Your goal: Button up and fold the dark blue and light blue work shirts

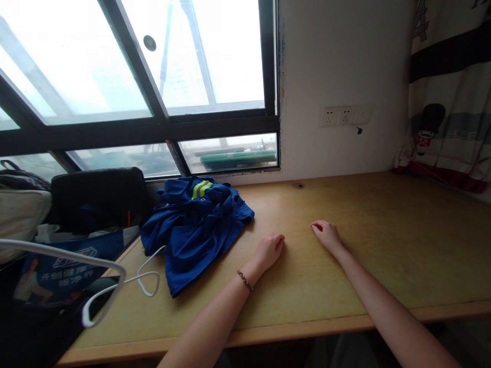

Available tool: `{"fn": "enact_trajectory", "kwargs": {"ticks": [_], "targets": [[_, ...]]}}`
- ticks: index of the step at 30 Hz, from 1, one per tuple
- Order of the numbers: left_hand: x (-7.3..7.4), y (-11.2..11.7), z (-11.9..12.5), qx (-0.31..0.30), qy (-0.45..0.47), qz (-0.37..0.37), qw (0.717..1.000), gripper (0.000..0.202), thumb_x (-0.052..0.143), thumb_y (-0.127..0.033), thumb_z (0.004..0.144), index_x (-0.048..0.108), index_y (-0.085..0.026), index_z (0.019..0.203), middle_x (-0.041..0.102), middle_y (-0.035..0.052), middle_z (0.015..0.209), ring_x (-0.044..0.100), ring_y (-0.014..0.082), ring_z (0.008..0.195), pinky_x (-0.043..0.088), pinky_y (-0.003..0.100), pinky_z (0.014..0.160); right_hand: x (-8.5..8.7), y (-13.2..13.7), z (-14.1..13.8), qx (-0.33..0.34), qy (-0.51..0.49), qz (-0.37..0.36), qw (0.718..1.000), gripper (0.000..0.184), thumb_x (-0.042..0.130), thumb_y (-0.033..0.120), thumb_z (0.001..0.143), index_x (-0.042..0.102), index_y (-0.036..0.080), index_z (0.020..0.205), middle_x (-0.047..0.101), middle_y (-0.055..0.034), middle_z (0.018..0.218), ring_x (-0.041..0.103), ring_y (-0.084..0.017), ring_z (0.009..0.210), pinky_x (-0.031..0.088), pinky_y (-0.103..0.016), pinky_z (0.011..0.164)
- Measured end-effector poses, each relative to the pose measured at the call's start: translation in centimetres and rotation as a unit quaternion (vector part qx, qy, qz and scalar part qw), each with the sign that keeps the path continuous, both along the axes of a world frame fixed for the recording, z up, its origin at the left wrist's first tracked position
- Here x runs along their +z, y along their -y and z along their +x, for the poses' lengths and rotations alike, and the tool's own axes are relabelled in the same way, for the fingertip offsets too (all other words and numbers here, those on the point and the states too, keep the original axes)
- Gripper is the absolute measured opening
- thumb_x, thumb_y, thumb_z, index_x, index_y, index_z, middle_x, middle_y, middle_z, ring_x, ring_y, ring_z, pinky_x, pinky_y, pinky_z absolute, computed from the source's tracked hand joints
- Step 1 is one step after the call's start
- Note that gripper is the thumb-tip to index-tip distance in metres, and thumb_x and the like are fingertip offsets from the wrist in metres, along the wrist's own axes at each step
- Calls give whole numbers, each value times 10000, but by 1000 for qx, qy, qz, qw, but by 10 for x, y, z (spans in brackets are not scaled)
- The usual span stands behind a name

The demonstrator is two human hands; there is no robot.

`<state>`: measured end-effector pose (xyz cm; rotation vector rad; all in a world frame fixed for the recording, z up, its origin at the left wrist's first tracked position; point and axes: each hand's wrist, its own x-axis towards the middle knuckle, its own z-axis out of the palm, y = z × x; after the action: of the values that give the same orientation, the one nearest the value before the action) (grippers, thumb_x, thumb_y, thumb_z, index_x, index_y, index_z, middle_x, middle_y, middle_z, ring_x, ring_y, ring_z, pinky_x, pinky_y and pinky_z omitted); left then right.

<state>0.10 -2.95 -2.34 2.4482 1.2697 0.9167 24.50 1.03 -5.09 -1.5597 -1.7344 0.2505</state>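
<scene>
My left hand (269,249), with a beaded bracelet (245,281) at its wrist, rests on the wooden table (402,245). Its fingers are curled in and nothing shows in them. Some way to the right, my right hand (327,235) also lies on the tabletop, fingers bent together into a loose fist with no object visible. A crumpled dark-blue work garment (203,225) with a yellow-green and grey reflective strip (201,189) is heaped left of my left hand, apart from it.
A white cable (148,278) curls over the table's left side. Beyond that edge are a black bag (99,189) and a blue printed bag (72,271). Behind stand a dark-framed window (218,122) and a wall with sockets (345,115). A patterned curtain (452,97) hangs at the right.
</scene>
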Motion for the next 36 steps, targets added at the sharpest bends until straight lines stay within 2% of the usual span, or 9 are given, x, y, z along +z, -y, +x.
{"fn": "enact_trajectory", "kwargs": {"ticks": [15, 18, 22, 24, 27, 29, 30, 33, 36], "targets": [[2, 1, 1, 13, -21, 12, 1000, 207, 393, -172, 834, 600, -170, 818, 626, 48, 809, 558, 131, 727, 424, 217, 665, -3, -2, 1, 1, -2, 0, 1000, 226, 438, 256, 737, 654, 188, 740, 658, -46, 787, 588, -165, 740, 426, -263, 704], [2, 1, 0, 37, -35, 13, 999, 211, 388, -174, 836, 599, -167, 824, 623, 51, 810, 556, 136, 737, 427, 225, 675, -2, -1, 0, 0, -2, -1, 1000, 229, 434, 256, 737, 654, 189, 742, 657, -46, 790, 587, -164, 738, 427, -263, 702], [8, 0, -2, 97, -78, 29, 992, 227, 382, -161, 830, 609, -162, 825, 615, 66, 830, 545, 162, 801, 429, 260, 727, -1, -1, 0, -2, -3, -6, 1000, 233, 432, 255, 736, 655, 187, 742, 657, -47, 789, 586, -164, 738, 425, -264, 701], [15, -2, -8, 155, -106, 66, 980, 227, 405, -149, 813, 610, -172, 909, 593, 87, 979, 500, 204, 959, 398, 317, 825, -1, -1, 0, -2, -2, -7, 1000, 236, 431, 253, 737, 656, 183, 744, 657, -48, 786, 584, -165, 736, 425, -265, 699], [24, -9, -25, 291, -140, 118, 939, 359, 453, -154, 786, 532, -235, 1127, 401, 95, 1288, 279, 311, 1197, 264, 475, 945, 0, 0, 0, -1, 0, -8, 1000, 235, 434, 252, 736, 657, 179, 750, 657, -50, 788, 584, -168, 738, 424, -269, 701], [25, -17, -41, 369, -161, 105, 909, 424, 470, -182, 783, 477, -285, 1193, 283, 80, 1370, 188, 366, 1226, 227, 549, 926, 0, 0, 0, -1, 0, -9, 1000, 233, 435, 250, 736, 657, 179, 753, 657, -51, 792, 583, -170, 738, 424, -272, 702], [24, -21, -50, 395, -170, 81, 899, 416, 471, -202, 786, 478, -297, 1192, 269, 80, 1375, 202, 381, 1210, 251, 557, 899, 1, 1, 0, -1, 1, -10, 1000, 234, 435, 250, 736, 657, 179, 753, 657, -51, 792, 583, -171, 737, 424, -273, 700], [17, -33, -71, 425, -193, -6, 884, 305, 424, -237, 817, 553, -278, 1091, 367, 105, 1288, 383, 344, 1062, 382, 456, 771, 1, 1, 0, -3, 3, -11, 1000, 237, 432, 250, 736, 658, 179, 750, 657, -53, 789, 582, -172, 732, 424, -274, 693], [12, -39, -79, 418, -205, -30, 885, 288, 342, -180, 844, 579, -224, 1001, 474, 120, 1104, 507, 238, 856, 414, 317, 646, 1, 1, 0, 0, 3, -10, 1000, 235, 433, 251, 733, 657, 180, 750, 658, -51, 786, 583, -170, 729, 422, -270, 688]]}}
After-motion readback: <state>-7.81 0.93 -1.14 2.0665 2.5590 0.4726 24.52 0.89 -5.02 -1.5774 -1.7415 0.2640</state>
